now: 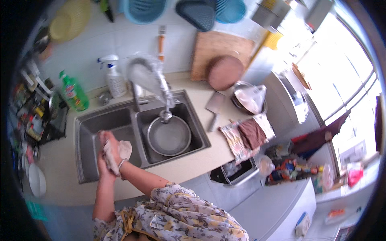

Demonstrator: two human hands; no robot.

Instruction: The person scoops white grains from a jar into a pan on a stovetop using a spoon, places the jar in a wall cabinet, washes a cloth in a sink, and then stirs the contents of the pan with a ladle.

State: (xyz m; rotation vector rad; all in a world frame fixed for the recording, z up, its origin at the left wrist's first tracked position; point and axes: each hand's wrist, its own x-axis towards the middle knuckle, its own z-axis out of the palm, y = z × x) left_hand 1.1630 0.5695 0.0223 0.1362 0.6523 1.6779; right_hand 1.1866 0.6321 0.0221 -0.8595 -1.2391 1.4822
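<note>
Over the left basin of a double stainless steel sink (77, 150), my two hands press together around a pale, damp-looking cloth (125, 149). My left hand (104, 165) is underneath and to the left, partly hidden by the cloth. Lying across it from the right is my right hand (110, 142), a bracelet (122, 162) at its wrist. One end of the cloth hangs out to the right of the hands. In the right basin sits a round metal pan (169, 135). Above the pan ends a faucet (166, 114) that appears wrapped in clear plastic.
A cleaver (215, 104) lies on the counter right of the sink, near folded cloths (251, 134) and a bowl with a plastic bag (251, 96). Behind the sink stand a spray bottle (114, 79) and a green detergent bottle (74, 93). White bowls (36, 180) are at far left.
</note>
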